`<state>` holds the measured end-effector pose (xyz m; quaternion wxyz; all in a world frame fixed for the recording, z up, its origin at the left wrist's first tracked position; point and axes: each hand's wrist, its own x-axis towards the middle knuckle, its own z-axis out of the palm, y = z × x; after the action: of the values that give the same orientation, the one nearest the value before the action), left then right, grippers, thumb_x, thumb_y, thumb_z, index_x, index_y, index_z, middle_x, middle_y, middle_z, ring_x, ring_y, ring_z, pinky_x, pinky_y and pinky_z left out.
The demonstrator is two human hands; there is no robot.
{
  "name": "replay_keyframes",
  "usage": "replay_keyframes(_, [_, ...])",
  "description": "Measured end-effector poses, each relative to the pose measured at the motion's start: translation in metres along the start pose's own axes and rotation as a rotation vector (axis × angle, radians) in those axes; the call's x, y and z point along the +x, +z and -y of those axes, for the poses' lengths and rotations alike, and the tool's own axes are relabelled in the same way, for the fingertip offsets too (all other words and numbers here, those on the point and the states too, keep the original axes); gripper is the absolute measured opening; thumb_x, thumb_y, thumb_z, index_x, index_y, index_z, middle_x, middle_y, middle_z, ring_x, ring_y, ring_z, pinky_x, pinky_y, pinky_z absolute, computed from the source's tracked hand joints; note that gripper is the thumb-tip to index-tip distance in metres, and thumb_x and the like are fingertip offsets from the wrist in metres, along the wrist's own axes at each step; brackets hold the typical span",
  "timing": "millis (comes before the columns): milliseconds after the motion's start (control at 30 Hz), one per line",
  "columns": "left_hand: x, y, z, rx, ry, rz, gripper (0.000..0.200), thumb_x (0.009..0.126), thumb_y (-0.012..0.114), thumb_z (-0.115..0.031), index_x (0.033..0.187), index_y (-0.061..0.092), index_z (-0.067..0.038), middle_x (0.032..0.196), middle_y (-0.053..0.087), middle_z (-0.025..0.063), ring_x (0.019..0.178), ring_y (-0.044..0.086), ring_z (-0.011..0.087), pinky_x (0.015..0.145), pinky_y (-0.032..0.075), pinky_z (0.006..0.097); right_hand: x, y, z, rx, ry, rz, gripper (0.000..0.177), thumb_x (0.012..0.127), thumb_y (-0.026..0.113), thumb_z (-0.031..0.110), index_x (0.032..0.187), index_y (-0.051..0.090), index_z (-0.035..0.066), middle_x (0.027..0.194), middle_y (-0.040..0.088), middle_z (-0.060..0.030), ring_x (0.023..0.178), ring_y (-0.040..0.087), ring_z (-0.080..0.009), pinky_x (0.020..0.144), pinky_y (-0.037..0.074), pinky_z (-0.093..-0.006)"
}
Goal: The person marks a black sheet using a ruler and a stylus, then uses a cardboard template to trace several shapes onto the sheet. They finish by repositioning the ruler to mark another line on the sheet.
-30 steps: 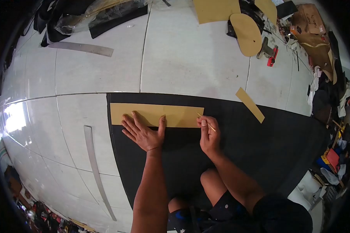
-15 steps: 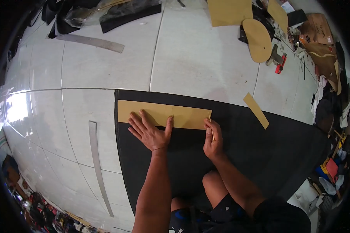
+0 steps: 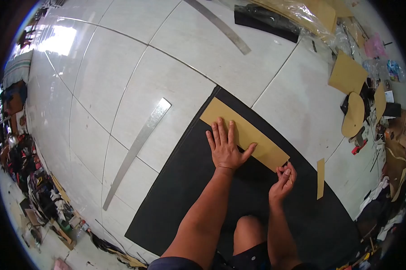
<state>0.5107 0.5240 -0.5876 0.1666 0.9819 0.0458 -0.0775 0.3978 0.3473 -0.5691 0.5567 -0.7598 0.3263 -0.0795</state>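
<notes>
A long tan cardboard strip [image 3: 261,139] lies on a large black sheet [image 3: 180,184] spread over the floor, close to the sheet's far edge. My left hand [image 3: 225,150] rests flat on the strip and the sheet beside it, fingers spread. At the strip's right end, my right hand [image 3: 284,180] pinches a thin, light-coloured stick [image 3: 289,161], its tip at the strip's corner. What kind of stick it is cannot be made out. A smaller tan strip [image 3: 320,179] lies on the sheet to the right of that hand.
A metal ruler [image 3: 137,153] lies on the white tiles left of the sheet, and another ruler [image 3: 223,29] lies beyond it. Cardboard pieces [image 3: 348,73], a rounded template [image 3: 354,116] and a red-handled tool [image 3: 359,146] are at right. Clutter [image 3: 50,193] lines the left side.
The camera view has turned, so the sheet and strip now appear slanted and further right. The left hand still presses flat; the right hand still holds the stick at the strip's end.
</notes>
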Motion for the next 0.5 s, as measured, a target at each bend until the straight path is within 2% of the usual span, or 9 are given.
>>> replay_keyframes(233, [0.003,-0.001,0.003,0.022,-0.017,0.043,0.108,0.077,0.065,-0.075,0.154,0.034,-0.007,0.163,0.018,0.0266,0.153,0.012,0.044,0.122,0.005,0.0586,-0.002,0.006,0.0,0.089,0.116,-0.121,0.038,0.109,0.045,0.026,0.132,0.051,-0.005,0.112,0.057,-0.0135,0.1,0.061,-0.0185,0.096,0.057,-0.0384])
replay_keyframes(267, [0.002,-0.003,0.001,0.027,-0.009,0.072,0.108,0.077,0.066,-0.075,0.154,0.034,-0.007,0.163,0.018,0.0264,0.153,0.012,0.044,0.122,0.006,0.0589,-0.004,0.006,-0.007,0.182,0.13,-0.15,0.038,0.109,0.047,0.026,0.131,0.052,-0.004,0.112,0.058,-0.0132,0.1,0.061,-0.0187,0.094,0.058,-0.0384])
replay_keyframes(333, [0.002,-0.002,0.0,0.02,0.017,0.028,0.107,0.077,0.069,-0.07,0.155,0.032,-0.006,0.163,0.019,0.026,0.153,0.011,0.0446,0.122,0.007,0.0596,-0.003,0.012,-0.003,0.209,0.15,-0.221,0.035,0.108,0.048,0.024,0.131,0.054,-0.002,0.113,0.059,-0.0126,0.101,0.062,-0.0183,0.092,0.059,-0.0398])
replay_keyframes(400, [-0.001,0.002,0.001,0.015,0.044,0.006,0.109,0.078,0.068,-0.07,0.156,0.029,-0.005,0.163,0.018,0.0268,0.153,0.011,0.0448,0.122,0.005,0.0591,-0.005,0.011,-0.005,0.294,0.111,-0.217,0.031,0.108,0.047,0.022,0.128,0.055,-0.001,0.112,0.06,-0.011,0.098,0.064,-0.0166,0.088,0.06,-0.036])
replay_keyframes(500, [-0.001,0.006,0.002,0.027,0.072,-0.032,0.108,0.079,0.067,-0.07,0.156,0.027,-0.004,0.163,0.018,0.0269,0.153,0.01,0.0444,0.122,0.004,0.0586,-0.007,0.015,-0.003,0.281,0.113,-0.252,0.031,0.109,0.045,0.022,0.127,0.055,-0.001,0.115,0.058,-0.0109,0.099,0.063,-0.0165,0.088,0.06,-0.0353])
